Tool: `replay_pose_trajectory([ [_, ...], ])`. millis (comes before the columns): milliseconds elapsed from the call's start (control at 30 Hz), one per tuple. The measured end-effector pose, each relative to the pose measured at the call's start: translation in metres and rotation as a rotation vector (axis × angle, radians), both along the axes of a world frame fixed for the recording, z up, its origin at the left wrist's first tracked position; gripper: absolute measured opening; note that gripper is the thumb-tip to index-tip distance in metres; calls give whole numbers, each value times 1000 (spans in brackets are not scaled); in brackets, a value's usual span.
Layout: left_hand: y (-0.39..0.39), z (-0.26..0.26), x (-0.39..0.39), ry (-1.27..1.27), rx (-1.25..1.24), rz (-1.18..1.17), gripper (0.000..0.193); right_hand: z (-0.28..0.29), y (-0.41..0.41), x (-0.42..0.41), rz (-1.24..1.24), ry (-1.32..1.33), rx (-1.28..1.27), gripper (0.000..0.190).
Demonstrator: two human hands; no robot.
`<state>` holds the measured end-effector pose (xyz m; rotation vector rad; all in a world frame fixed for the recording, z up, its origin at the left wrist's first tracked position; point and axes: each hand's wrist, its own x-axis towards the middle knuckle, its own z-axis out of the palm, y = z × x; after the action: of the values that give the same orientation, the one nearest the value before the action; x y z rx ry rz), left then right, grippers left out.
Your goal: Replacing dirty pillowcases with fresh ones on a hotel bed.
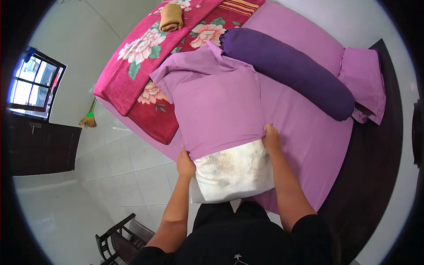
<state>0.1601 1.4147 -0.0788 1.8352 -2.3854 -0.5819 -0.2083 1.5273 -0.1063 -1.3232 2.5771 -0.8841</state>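
Note:
A white pillow with grey-brown stains (232, 169) lies partly inside a pink-purple pillowcase (218, 109), its bare end towards my body. My left hand (185, 164) grips the left edge of the case's opening. At the opening's right edge, my right hand (271, 137) is closed on the same fabric. The case's far end is loose and folded over, beside a dark purple bolster (288, 69). Both lie on the bed's pink-purple sheet (311, 145). My fingertips are partly hidden by the cloth.
Red floral blankets (142, 56) lie at the bed's upper left, with a rolled tan cloth (171, 18) on top. Another pink-purple pillowcase (362, 79) rests at the right by the dark wooden bed frame (367, 175). A dark chair (122, 238) and a broom (88, 119) stand left.

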Motion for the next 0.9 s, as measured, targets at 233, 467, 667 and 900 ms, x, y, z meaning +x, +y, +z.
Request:
replay_pose_trajectory([
  [233,-16,-66,30,224,212,47,41,-39,2,-19,-134,-78,277,22],
  [467,-23,-60,47,392,306,-78,33,-40,28,-19,-15,-184,409,33],
  [667,39,-53,99,36,458,-160,42,-14,114,26,37,-222,579,33],
  [900,-87,35,66,143,555,-432,63,53,68,-56,419,-374,512,38],
])
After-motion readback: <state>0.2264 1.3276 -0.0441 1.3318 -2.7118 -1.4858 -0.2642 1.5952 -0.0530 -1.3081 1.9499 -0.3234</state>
